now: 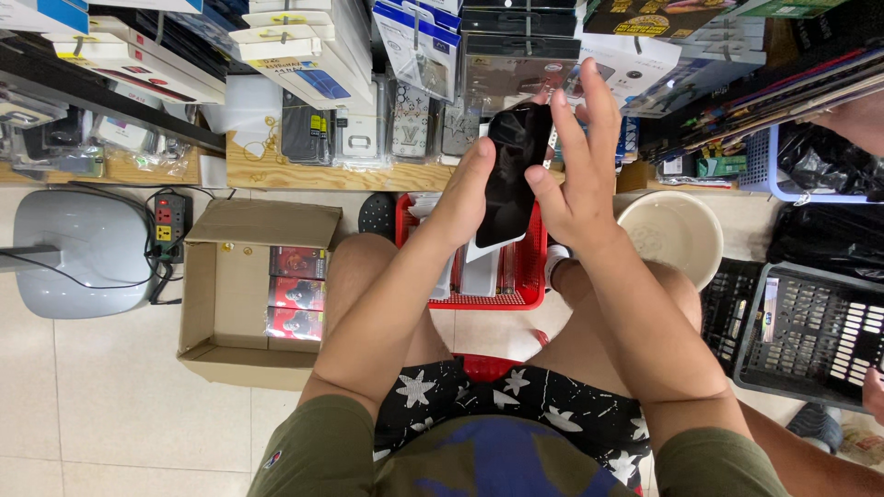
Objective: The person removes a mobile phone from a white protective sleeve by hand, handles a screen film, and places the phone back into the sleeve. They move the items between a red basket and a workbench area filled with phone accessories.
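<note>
A black phone (514,170) with a dark glossy screen stands nearly upright between my hands, above my knees. My left hand (465,193) grips its left edge from the side. My right hand (575,166) holds the right edge, fingers spread upward past the top of the phone. A white flat piece shows just under the phone's lower end. Below the phone lies a red plastic basket (529,267) with white flat packets in it.
An open cardboard box (221,304) with red packages sits on the floor at left, beside a power strip (170,221) and a grey stand base (78,253). A beige bucket (686,230) and black crates (810,331) are at right. Shelves of packaged phone accessories fill the back.
</note>
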